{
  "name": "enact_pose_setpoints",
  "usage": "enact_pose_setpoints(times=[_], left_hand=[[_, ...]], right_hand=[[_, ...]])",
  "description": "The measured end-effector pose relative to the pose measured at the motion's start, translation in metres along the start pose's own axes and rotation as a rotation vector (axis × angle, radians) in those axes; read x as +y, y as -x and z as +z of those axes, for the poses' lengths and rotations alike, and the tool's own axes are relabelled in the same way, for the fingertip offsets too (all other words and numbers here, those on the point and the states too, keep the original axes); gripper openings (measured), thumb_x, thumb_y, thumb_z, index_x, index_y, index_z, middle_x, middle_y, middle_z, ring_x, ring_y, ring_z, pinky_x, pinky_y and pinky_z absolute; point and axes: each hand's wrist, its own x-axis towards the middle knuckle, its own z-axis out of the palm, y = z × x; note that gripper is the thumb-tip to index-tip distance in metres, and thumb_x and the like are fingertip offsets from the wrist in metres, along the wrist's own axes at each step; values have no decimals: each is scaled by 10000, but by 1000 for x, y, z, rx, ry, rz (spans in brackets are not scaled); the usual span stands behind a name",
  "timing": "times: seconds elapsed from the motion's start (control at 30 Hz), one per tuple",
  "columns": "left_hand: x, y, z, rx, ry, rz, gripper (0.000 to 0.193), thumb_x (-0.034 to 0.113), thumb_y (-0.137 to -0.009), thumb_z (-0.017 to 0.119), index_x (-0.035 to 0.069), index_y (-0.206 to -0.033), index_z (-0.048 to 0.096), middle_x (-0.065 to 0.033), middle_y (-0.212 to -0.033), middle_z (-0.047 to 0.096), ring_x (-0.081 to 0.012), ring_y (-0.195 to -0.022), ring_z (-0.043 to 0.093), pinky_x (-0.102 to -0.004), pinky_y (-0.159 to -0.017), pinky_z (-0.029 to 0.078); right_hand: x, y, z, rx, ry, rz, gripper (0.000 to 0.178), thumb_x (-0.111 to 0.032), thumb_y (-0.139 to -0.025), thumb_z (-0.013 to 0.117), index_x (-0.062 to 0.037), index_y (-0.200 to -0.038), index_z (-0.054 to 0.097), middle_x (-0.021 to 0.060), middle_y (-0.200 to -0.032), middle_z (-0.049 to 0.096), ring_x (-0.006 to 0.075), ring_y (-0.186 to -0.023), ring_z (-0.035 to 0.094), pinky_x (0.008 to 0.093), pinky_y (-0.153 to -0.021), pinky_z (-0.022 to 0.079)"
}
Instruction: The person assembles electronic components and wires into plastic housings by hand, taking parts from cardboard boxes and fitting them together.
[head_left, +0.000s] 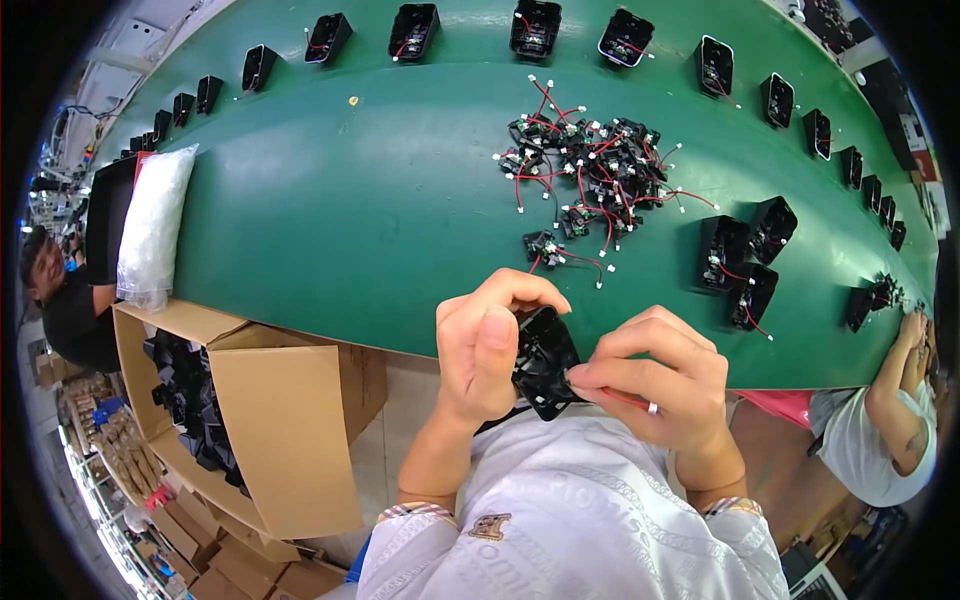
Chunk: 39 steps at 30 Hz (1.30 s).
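Observation:
My left hand (480,350) grips a black plastic housing (545,362) by its side, its open face tilted up in front of my chest. At the housing's right edge, my right hand (660,375) pinches with thumb and fingertips; a red wire (625,399) with a white connector end runs out below those fingers. What exactly lies between the fingertips is hidden. Beyond my hands on the green table, a heap of small black parts with red and black wires (600,175) is spread out. One such wired part (543,245) lies apart, nearest to my hands.
Three black housings (723,245) with wires cluster to the right. A long row of similar housings (534,28) curves along the table's (330,200) far side. At left are a cardboard box (290,430) of black parts and a white plastic bag (157,225). Other people sit at both sides.

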Motion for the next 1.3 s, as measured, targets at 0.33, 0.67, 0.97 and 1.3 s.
enact_pose_setpoints(times=[0.33,0.67,0.97,1.3], left_hand=[[1,-2,2,20,8,16,826,676,-973,297,-80,-873,616,-128,-760,639,-150,-625,599,-259,-560,463],[-8,-5,7,-5,129,84,475,325,-1029,380,-30,-844,636,-45,-645,580,-97,-534,479,-265,-501,353],[3,-7,4,-66,118,-36,605,445,-1018,340,-41,-807,633,-77,-694,620,-112,-591,547,-257,-549,422],[14,-9,14,-8,-18,90,456,317,-1007,397,-44,-840,619,-74,-660,592,-104,-559,521,-252,-517,389]], right_hand=[[-2,1,7,30,-13,18,234,-118,-639,876,-55,-783,702,43,-742,616,178,-596,560,286,-503,427],[6,4,8,-34,-44,-32,226,-121,-642,865,-65,-794,708,44,-769,624,180,-606,554,294,-513,425],[6,9,9,-81,-50,60,285,-145,-636,851,-91,-900,758,22,-786,541,173,-664,520,278,-533,446],[1,5,2,-86,64,50,353,-241,-644,859,-119,-963,767,162,-1273,544,306,-1070,580,381,-752,546]])
